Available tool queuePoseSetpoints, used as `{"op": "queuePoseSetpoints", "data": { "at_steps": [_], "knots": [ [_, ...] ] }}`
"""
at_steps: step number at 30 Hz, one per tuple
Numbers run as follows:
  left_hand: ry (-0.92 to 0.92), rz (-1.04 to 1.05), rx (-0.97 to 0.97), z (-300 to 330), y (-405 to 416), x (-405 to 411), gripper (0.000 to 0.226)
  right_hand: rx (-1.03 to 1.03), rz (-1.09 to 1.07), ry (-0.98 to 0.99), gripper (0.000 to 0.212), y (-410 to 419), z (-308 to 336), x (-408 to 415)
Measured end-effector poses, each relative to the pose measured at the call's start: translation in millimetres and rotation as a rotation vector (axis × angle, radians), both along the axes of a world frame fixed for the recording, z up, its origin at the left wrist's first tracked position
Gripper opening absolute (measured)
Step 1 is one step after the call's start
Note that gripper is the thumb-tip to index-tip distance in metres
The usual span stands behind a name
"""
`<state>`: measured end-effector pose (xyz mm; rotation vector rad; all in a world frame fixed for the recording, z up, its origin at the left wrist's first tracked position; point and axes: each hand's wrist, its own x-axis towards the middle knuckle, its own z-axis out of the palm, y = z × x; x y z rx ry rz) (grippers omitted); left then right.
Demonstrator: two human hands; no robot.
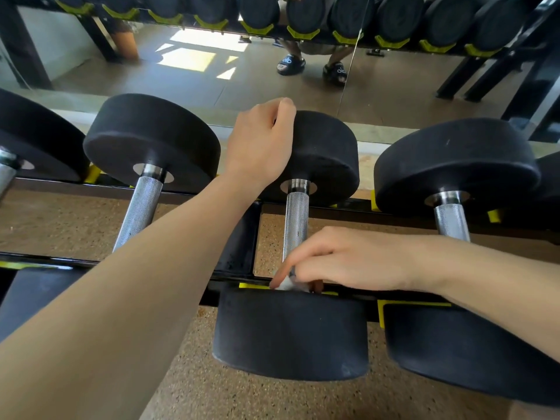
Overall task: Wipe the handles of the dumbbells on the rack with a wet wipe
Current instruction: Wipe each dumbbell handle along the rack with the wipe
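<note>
On the rack (242,237), the middle dumbbell (297,225) lay pointing away; its far head was gripped by the left hand (260,144), a wet wipe (285,283) pinched against the handle by the right hand (348,259).

Single view, from my head: camera looks forward and steeply down, close over the dumbbell rack (239,237). Wide-angle; edges bow. Both my forearms enter from the bottom. Wall mirror (212,65) fills the top of the frame.
</note>
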<state>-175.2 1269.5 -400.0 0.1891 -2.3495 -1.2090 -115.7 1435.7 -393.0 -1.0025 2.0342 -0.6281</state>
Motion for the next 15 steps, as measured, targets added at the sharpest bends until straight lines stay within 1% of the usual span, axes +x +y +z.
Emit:
{"op": "queuePoseSetpoints", "data": {
  "at_steps": [3,6,7,10,11,12,13,15],
  "knots": [
    [-0.001,-0.003,0.003,0.8,-0.2,0.7,0.053,-0.035,0.051,0.101,0.037,6.6,-3.8,-1.0],
    [-0.004,-0.007,0.005,1.0,-0.8,0.5,0.053,-0.075,0.006,0.132,0.028,16.4,-7.3,-0.2],
    [-0.004,-0.006,0.003,0.9,-0.4,0.7,0.054,-0.051,-0.006,0.159,0.026,20.3,-9.8,-0.6],
    [0.003,-0.008,0.009,0.1,-0.4,0.8,0.055,0.129,-0.008,0.331,0.029,26.6,-21.2,-6.8],
    [0.002,-0.01,0.012,-0.3,-0.5,0.4,0.055,0.14,-0.072,0.359,0.026,28.0,-21.0,-10.8],
    [0.003,-0.013,0.013,-0.9,-0.8,-0.2,0.054,0.099,-0.184,0.362,0.021,27.8,-17.1,-15.0],
    [0.006,-0.015,0.011,-1.0,-0.8,-0.5,0.052,0.013,-0.322,0.357,0.018,26.1,-11.2,-19.1],
    [0.014,-0.017,0.011,-0.2,-1.4,-0.1,0.045,-0.243,-0.539,0.375,0.018,15.7,-0.3,-23.9]
  ]
}}
